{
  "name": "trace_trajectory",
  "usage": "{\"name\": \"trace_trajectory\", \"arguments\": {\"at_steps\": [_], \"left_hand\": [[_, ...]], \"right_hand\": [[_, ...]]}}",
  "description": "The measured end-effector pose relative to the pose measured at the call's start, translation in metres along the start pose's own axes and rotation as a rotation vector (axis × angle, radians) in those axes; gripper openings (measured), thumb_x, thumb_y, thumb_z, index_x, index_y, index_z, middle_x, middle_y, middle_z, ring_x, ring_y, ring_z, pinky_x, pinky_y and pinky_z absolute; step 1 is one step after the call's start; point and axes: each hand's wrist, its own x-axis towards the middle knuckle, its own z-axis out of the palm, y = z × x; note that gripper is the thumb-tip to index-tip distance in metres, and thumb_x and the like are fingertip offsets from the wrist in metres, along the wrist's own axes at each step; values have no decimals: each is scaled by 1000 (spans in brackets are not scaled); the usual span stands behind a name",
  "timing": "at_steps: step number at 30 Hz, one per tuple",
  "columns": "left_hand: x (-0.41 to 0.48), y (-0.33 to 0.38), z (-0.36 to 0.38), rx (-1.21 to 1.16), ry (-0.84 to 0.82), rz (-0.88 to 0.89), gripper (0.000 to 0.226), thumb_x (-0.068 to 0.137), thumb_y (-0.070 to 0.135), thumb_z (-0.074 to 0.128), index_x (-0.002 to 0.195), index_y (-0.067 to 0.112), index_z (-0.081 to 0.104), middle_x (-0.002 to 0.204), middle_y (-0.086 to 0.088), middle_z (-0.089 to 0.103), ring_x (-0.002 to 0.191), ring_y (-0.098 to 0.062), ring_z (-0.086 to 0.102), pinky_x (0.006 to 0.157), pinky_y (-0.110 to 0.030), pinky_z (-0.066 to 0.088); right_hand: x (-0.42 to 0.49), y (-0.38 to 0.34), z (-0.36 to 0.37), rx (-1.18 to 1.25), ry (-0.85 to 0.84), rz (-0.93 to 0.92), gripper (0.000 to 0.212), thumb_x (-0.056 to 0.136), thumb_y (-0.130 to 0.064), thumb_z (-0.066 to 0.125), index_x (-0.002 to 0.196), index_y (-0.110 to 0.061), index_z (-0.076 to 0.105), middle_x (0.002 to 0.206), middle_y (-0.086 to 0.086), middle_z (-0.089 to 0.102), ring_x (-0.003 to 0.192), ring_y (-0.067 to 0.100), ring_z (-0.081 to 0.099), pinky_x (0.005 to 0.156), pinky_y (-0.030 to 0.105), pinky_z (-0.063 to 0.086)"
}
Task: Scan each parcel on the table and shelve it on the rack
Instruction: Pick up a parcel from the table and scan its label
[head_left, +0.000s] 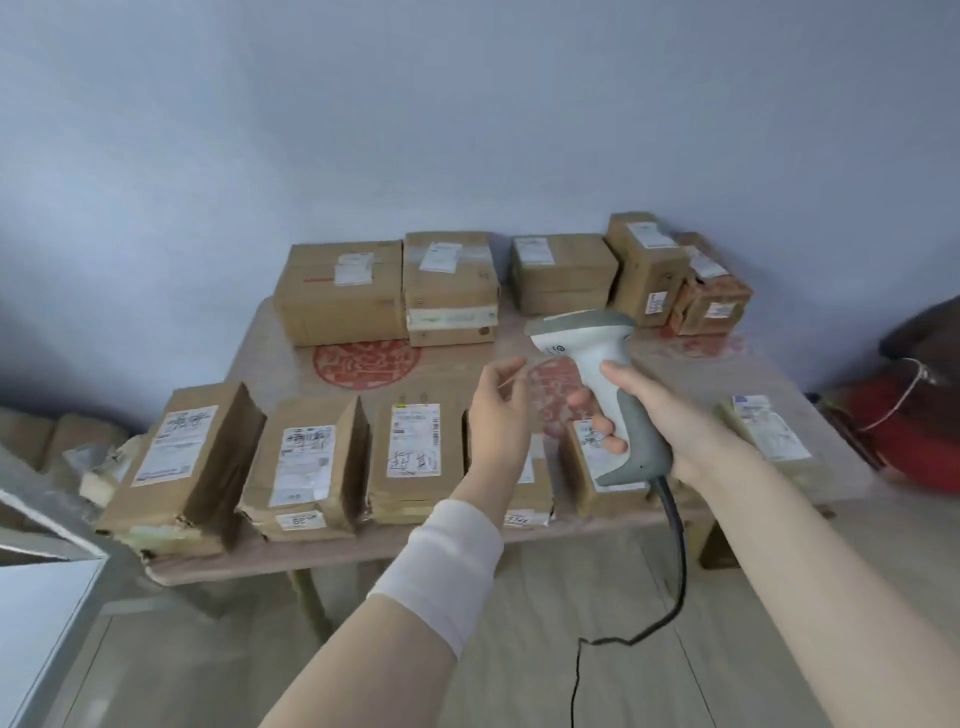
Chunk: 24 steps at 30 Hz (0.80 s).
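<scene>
Several brown cardboard parcels with white labels lie on the table (270, 358), in a front row and a back row. My right hand (631, 410) grips the handle of a white and grey barcode scanner (597, 364), held above the front row with its head pointing left. My left hand (498, 400) hovers in the air over a front-row parcel (524, 483), fingers loosely curled, holding nothing. A labelled parcel (415, 452) lies just left of that hand. The largest box (340, 293) sits at the back left.
The scanner's black cable (675, 561) hangs down to the floor in front of the table. A white surface edge (47, 613) is at lower left. A red object (914, 436) sits on the floor at right. More boxes (31, 436) lie beyond the table's left side.
</scene>
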Motion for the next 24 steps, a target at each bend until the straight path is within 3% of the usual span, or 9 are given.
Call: {"name": "trace_trajectory", "arguments": {"at_steps": [2, 5, 7, 10, 17, 20, 24], "left_hand": [[-3, -1, 44, -1, -41, -14, 18, 95, 12, 46, 109, 15, 56, 98, 14, 58, 90, 6, 53, 69, -1, 41], [-2, -3, 102, 26, -111, -62, 23, 95, 16, 48, 116, 11, 56, 107, 4, 59, 101, -13, 56, 88, -26, 46], [3, -5, 138, 34, -165, -90, 24, 95, 18, 48, 117, 14, 56, 104, 8, 57, 97, -11, 55, 85, -25, 42], [13, -9, 188, 5, -235, -110, 24, 94, 16, 48, 117, 15, 55, 104, 9, 55, 97, -9, 53, 84, -25, 41], [45, -31, 282, -22, -343, -211, 30, 94, 12, 47, 124, 10, 51, 125, -4, 54, 104, -11, 49, 92, -25, 38], [50, -47, 317, -2, -400, -278, 35, 95, 17, 49, 129, 12, 46, 132, -7, 51, 115, -18, 51, 100, -32, 40], [56, -77, 355, 34, -424, -392, 52, 93, 28, 54, 139, 15, 34, 143, -10, 40, 130, -22, 41, 98, -29, 33]], "right_hand": [[-8, -7, -45, 11, 50, 7, 24, 94, -27, 52, 112, -11, 54, 77, 7, 71, 47, 13, 48, 38, 23, 39], [-14, -14, -105, 21, 134, 12, 30, 94, -29, 51, 114, -7, 52, 69, 4, 70, 46, 12, 48, 37, 23, 39], [-15, -18, -140, 28, 180, -7, 30, 95, -28, 50, 115, -6, 52, 67, 4, 70, 45, 12, 48, 37, 22, 39], [-12, -24, -188, 68, 259, -46, 24, 92, -27, 55, 109, -11, 55, 80, 11, 72, 48, 13, 50, 38, 23, 39], [11, -34, -280, 49, 426, 5, 26, 90, -27, 59, 105, -6, 55, 82, 14, 72, 48, 14, 50, 38, 24, 39], [15, -32, -315, 45, 444, 21, 25, 91, -27, 57, 109, -10, 55, 90, 17, 73, 47, 14, 50, 38, 24, 40], [30, -30, -359, 65, 462, 71, 29, 95, -23, 52, 121, -11, 50, 99, 19, 73, 45, 13, 48, 38, 23, 40]]}}
